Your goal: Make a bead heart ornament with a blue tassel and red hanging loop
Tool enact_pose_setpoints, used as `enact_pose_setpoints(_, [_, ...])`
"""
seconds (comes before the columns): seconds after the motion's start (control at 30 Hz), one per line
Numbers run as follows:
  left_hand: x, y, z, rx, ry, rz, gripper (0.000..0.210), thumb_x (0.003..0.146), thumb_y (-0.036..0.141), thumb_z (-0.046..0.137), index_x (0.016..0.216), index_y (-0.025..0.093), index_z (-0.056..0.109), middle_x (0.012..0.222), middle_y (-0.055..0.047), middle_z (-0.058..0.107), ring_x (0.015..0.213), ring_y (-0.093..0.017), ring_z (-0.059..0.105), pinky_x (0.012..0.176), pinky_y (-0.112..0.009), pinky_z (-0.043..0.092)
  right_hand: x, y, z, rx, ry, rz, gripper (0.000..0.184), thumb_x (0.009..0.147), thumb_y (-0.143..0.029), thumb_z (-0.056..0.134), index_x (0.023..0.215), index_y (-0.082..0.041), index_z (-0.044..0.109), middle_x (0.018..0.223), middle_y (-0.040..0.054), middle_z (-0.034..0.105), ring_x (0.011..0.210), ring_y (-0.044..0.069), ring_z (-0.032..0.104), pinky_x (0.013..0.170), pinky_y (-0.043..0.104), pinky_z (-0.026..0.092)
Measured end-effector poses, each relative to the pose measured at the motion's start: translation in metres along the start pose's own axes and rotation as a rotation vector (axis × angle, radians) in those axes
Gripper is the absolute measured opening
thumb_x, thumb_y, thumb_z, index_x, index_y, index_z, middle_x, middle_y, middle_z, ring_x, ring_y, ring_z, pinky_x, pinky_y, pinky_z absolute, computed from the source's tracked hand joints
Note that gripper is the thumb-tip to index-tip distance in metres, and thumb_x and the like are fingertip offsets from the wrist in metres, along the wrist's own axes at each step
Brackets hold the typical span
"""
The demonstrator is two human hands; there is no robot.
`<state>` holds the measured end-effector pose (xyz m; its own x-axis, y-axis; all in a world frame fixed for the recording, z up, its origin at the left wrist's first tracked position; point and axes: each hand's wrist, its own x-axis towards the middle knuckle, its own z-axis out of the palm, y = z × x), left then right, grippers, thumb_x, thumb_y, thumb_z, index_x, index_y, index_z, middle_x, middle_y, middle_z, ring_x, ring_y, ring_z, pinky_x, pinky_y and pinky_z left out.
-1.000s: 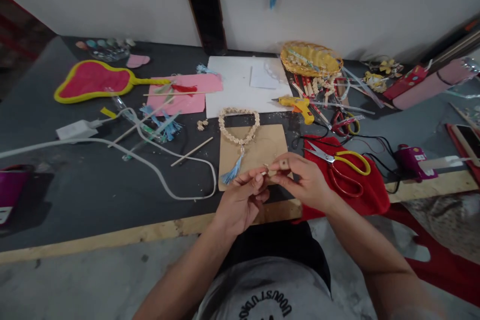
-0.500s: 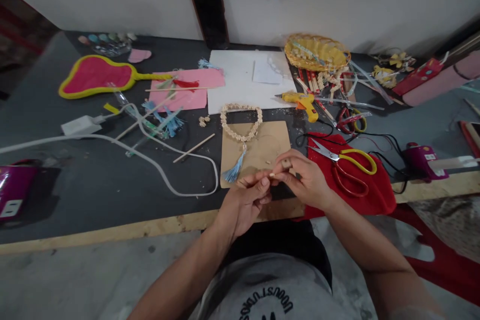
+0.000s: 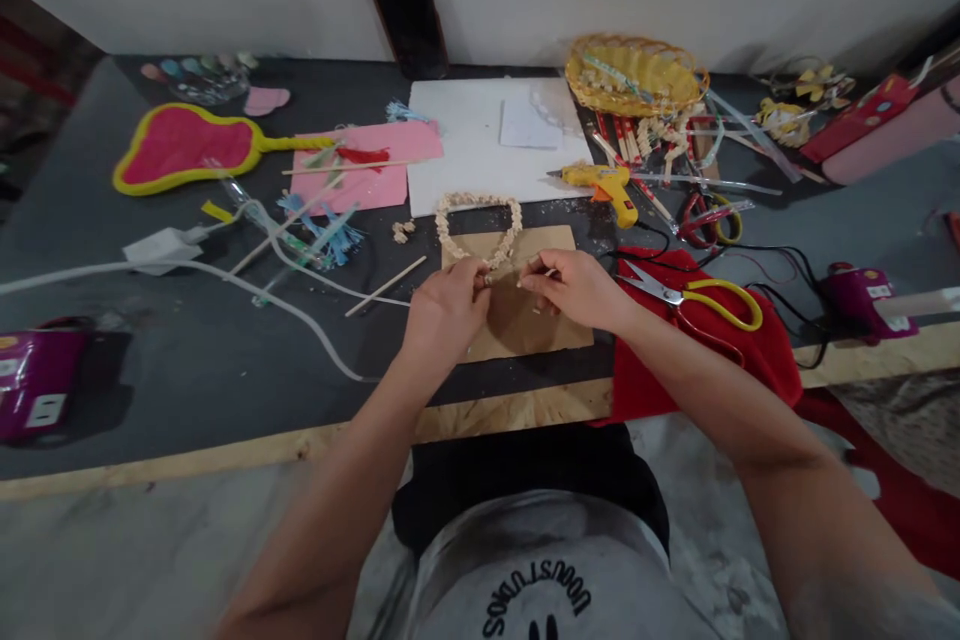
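A loop of pale, knobbly beads [image 3: 480, 200] lies across the top edge of a brown cardboard sheet [image 3: 540, 342]. My left hand [image 3: 450, 305] is closed at the loop's lower end, its fingertips pinching where the tassel joined; it covers the blue tassel. Just to the right, my right hand [image 3: 574, 285] is closed in a pinch on a small pale piece [image 3: 519, 283], a short way from the left fingertips. Whether a thread runs between the hands is too faint to tell. Yellow-and-red-handled scissors [image 3: 720, 300] rest on red cloth [image 3: 772, 375] near my right forearm.
A yellow glue gun [image 3: 611, 188] lies on the white board's [image 3: 457, 165] right edge. Behind it stands a wicker basket [image 3: 637, 75]. Left are a pink-and-yellow paddle shape [image 3: 191, 148], a white cable [image 3: 300, 312], sticks and blue tassels [image 3: 337, 238]. A phone [image 3: 405, 10] leans on the wall.
Both hands have moved up and forward over the cardboard and come apart from each other. My left hand now reaches the beaded loop's lower end, covering the tassel. The camera view has shifted slightly.
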<state>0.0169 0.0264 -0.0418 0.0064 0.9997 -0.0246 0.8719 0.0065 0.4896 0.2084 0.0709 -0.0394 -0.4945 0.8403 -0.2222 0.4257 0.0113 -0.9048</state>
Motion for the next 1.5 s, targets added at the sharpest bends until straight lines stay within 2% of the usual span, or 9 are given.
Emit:
enact_pose_setpoints(0.17, [-0.001, -0.004, -0.001, -0.141, 0.024, -0.064, 0.024, 0.083, 0.019, 0.056, 0.105, 0.018, 0.066, 0.093, -0.008, 0.075, 0.084, -0.022, 0.07, 0.078, -0.032, 0.05, 0.018, -0.008, 0.004, -0.151, -0.086, 0.089, 0.011, 0.092, -0.021, 0.055, 0.091, -0.015, 0.064, 0.056, -0.0032, 0.062, 0.044, 0.008, 0.057, 0.047, 0.017, 0.041])
enact_pose_setpoints(0.4, [0.001, -0.015, 0.006, -0.294, 0.052, -0.099, 0.024, 0.079, 0.021, 0.057, 0.102, 0.019, 0.065, 0.084, -0.003, 0.072, 0.075, -0.017, 0.067, 0.073, -0.029, 0.048, 0.029, -0.024, 0.009, -0.292, -0.155, 0.083, 0.018, 0.093, -0.017, 0.051, 0.085, -0.014, 0.066, 0.055, -0.0006, 0.064, 0.042, 0.008, 0.057, 0.046, 0.018, 0.039])
enact_pose_setpoints(0.57, [0.001, -0.017, 0.007, -0.326, 0.047, -0.107, 0.028, 0.077, 0.019, 0.057, 0.105, 0.018, 0.063, 0.083, -0.002, 0.072, 0.074, -0.017, 0.067, 0.071, -0.028, 0.047, 0.033, -0.027, 0.014, -0.313, -0.147, 0.141, 0.019, 0.093, -0.018, 0.052, 0.093, -0.014, 0.07, 0.057, 0.0004, 0.066, 0.045, 0.009, 0.059, 0.047, 0.019, 0.04])
enact_pose_setpoints(0.8, [0.0, -0.016, 0.008, -0.345, 0.053, -0.103, 0.028, 0.078, 0.018, 0.059, 0.106, 0.02, 0.062, 0.088, -0.003, 0.074, 0.076, -0.016, 0.067, 0.074, -0.029, 0.048, 0.037, -0.031, 0.019, -0.449, -0.118, 0.122, 0.02, 0.093, -0.02, 0.053, 0.088, -0.015, 0.071, 0.061, 0.0034, 0.068, 0.051, 0.012, 0.059, 0.058, 0.025, 0.043])
enact_pose_setpoints(0.93, [0.001, -0.017, 0.008, -0.33, 0.057, -0.111, 0.027, 0.078, 0.019, 0.06, 0.106, 0.02, 0.062, 0.088, -0.003, 0.073, 0.075, -0.016, 0.066, 0.072, -0.029, 0.047, 0.039, -0.033, 0.02, -0.545, -0.093, 0.095, 0.019, 0.092, -0.022, 0.055, 0.088, -0.014, 0.072, 0.07, 0.0068, 0.071, 0.063, 0.015, 0.063, 0.063, 0.027, 0.042])
enact_pose_setpoints(1.13, [0.001, -0.016, 0.007, -0.327, 0.038, -0.128, 0.027, 0.08, 0.019, 0.059, 0.106, 0.02, 0.062, 0.087, -0.004, 0.074, 0.074, -0.018, 0.066, 0.07, -0.03, 0.046, 0.037, -0.032, 0.025, -0.702, -0.035, 0.034, 0.023, 0.094, -0.023, 0.052, 0.091, -0.014, 0.073, 0.093, 0.011, 0.074, 0.085, 0.02, 0.064, 0.068, 0.028, 0.04])
enact_pose_setpoints(1.27, [0.001, -0.014, 0.005, -0.322, 0.026, -0.142, 0.025, 0.08, 0.02, 0.059, 0.105, 0.02, 0.063, 0.088, -0.004, 0.074, 0.075, -0.019, 0.066, 0.07, -0.031, 0.046, 0.029, -0.037, 0.025, -0.67, -0.038, 0.055, 0.029, 0.096, -0.022, 0.046, 0.09, -0.014, 0.073, 0.084, 0.0086, 0.072, 0.078, 0.017, 0.063, 0.066, 0.027, 0.039])
enact_pose_setpoints(1.37, [0.001, -0.013, 0.003, -0.305, 0.022, -0.136, 0.026, 0.079, 0.02, 0.06, 0.105, 0.02, 0.063, 0.089, -0.004, 0.074, 0.078, -0.02, 0.068, 0.073, -0.032, 0.047, 0.023, -0.04, 0.023, -0.594, -0.033, 0.095, 0.026, 0.095, -0.022, 0.049, 0.096, -0.015, 0.074, 0.075, 0.0052, 0.07, 0.072, 0.016, 0.062, 0.065, 0.026, 0.039])
enact_pose_setpoints(1.5, [0.0, -0.012, 0.002, -0.27, 0.031, -0.127, 0.029, 0.078, 0.017, 0.059, 0.106, 0.02, 0.063, 0.088, -0.003, 0.074, 0.079, -0.02, 0.068, 0.075, -0.032, 0.048, 0.022, -0.034, 0.024, -0.619, -0.033, 0.079, 0.022, 0.092, -0.024, 0.055, 0.099, -0.016, 0.075, 0.08, 0.0062, 0.073, 0.078, 0.018, 0.064, 0.068, 0.027, 0.04])
